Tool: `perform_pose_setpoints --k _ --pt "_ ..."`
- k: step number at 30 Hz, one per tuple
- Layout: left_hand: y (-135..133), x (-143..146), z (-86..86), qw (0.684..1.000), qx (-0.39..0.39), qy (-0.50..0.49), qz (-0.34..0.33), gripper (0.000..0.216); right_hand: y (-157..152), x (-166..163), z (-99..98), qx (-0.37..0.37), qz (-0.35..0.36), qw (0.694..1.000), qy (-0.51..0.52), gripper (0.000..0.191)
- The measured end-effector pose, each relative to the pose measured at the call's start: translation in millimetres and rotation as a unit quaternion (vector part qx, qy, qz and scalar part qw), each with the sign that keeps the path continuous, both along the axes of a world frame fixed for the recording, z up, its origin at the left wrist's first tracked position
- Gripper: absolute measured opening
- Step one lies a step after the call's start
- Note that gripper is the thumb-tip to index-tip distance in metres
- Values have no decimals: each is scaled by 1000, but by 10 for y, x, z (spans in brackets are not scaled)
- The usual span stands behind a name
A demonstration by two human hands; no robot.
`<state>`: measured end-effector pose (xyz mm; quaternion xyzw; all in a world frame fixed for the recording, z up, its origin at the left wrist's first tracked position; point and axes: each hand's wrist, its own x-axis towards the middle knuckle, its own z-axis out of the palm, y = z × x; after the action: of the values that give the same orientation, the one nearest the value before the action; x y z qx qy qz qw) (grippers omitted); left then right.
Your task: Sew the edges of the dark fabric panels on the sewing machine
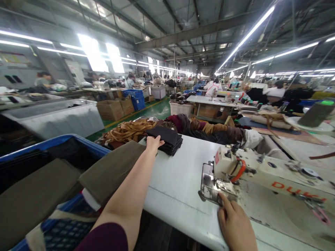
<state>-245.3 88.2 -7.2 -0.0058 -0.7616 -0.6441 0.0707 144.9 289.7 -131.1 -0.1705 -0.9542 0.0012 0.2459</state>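
My left hand (154, 143) reaches across the white table to a stack of dark cloth pieces (171, 146). Its fingers close on the near left edge of the top black cloth piece (164, 134), which sits slightly askew over the others. My right hand (237, 225) rests at the front of the sewing machine (261, 174). The index finger stretches to the metal plate (210, 190) below the needle area, the other fingers partly bent; I see nothing held in it. An olive cloth panel (115, 170) lies beneath my left forearm, beside the table.
A blue crate (86, 144) with dark and olive cloth stands at the left. Heaped brown strips (131, 130) and bundled cloth (209, 127) line the table's far edge. A thread cone (316, 113) is at the right. Cardboard boxes (111, 109) and other people at machines are farther off.
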Motion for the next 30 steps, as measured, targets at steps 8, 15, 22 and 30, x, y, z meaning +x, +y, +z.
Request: perform_pose_setpoints --k 8,15,22,30 --pt "-767 767 -171 977 -173 108 -55 25 -53 12 83 0 6 1000 -5 44" --pt "-1904 1013 -181 847 -513 130 -48 29 -88 27 170 1 -2 1000 -10 44" --pt "-2166 963 -57 790 -580 91 -178 5 -94 31 206 11 -5 1000 -24 43" --pt "-2137 800 31 826 -528 45 -192 8 -119 49 244 9 -5 1000 -20 43"
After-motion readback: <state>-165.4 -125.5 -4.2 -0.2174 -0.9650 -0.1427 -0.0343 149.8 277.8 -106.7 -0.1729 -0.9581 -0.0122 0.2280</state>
